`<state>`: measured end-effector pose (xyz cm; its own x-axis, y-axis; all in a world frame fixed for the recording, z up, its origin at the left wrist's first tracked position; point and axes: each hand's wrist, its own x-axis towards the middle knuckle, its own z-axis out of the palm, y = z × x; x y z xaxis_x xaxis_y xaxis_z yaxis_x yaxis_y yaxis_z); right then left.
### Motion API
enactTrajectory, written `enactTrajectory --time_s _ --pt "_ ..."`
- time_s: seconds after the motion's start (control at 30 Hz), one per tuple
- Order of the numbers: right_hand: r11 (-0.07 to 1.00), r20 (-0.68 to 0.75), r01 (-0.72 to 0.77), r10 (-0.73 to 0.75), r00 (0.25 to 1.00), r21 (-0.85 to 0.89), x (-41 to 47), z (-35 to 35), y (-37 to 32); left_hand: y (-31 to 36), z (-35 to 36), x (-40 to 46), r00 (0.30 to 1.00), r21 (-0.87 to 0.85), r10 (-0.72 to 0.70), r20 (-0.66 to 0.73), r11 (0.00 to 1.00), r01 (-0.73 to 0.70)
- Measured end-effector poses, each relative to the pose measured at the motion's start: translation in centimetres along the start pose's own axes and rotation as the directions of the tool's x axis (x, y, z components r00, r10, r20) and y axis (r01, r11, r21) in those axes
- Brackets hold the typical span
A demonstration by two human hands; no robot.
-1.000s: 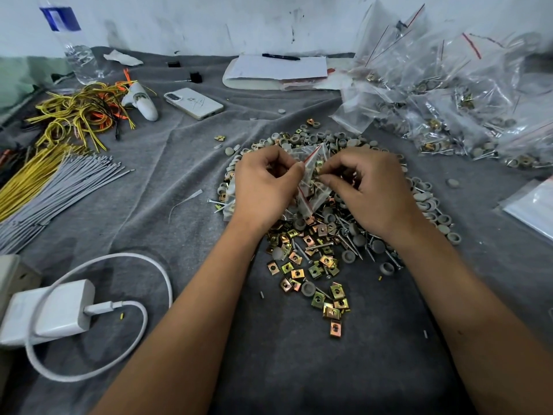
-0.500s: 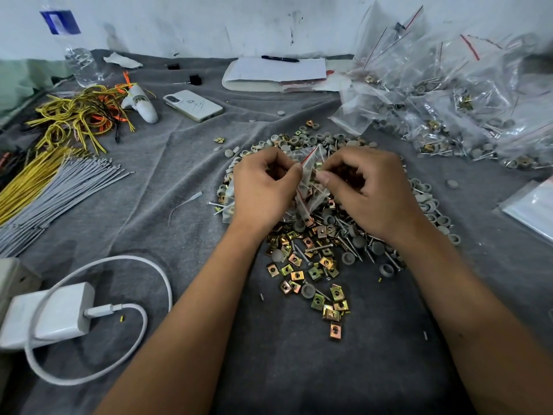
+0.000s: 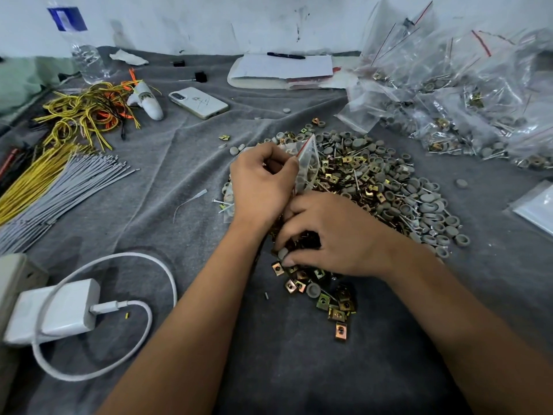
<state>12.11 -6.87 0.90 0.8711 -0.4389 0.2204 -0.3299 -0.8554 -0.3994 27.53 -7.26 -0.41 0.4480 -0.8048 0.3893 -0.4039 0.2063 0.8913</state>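
Dropped from the bag to the pile's near edge, the right hand (image 3: 335, 235) closes its fingertips on a grey cap (image 3: 282, 253) among brass clip nuts (image 3: 324, 301), while just beyond them the left hand (image 3: 260, 184) pinches the small zip bag (image 3: 306, 157), apparently mid-filling, with finished bags (image 3: 449, 94) farthest off.

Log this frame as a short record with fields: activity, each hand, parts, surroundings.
activity: apparently packing small hardware into a bag
left hand: grips a small clear zip bag with a red strip, above the pile
right hand: fingers curled down onto the pile, a grey cap at its fingertips; grip unclear
pile: more such caps, brass-coloured square clips and nails, mixed on a grey cloth
right rear: filled bags
left side: wire bundles, phone, charger
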Motion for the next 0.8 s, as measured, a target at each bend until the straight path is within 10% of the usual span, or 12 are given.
enactTrajectory --time_s 0.33,0.63,0.8 --pt "0.980 -0.616 -0.195 0.175 0.768 0.036 -0.5 -1.5 1.7 0.4 -0.2 -0.1 0.998 -0.057 -0.015 0.064 0.998 0.018" --pt "0.971 -0.615 -0.165 0.237 0.752 0.172 -1.3 -2.7 2.4 0.5 -0.2 -0.2 0.998 -0.044 -0.031 0.056 0.998 0.034" --pt "0.952 -0.116 -0.084 0.123 0.986 0.296 -1.4 -2.9 1.4 0.4 -0.2 -0.1 0.999 -0.028 -0.040 0.033 0.999 0.041"
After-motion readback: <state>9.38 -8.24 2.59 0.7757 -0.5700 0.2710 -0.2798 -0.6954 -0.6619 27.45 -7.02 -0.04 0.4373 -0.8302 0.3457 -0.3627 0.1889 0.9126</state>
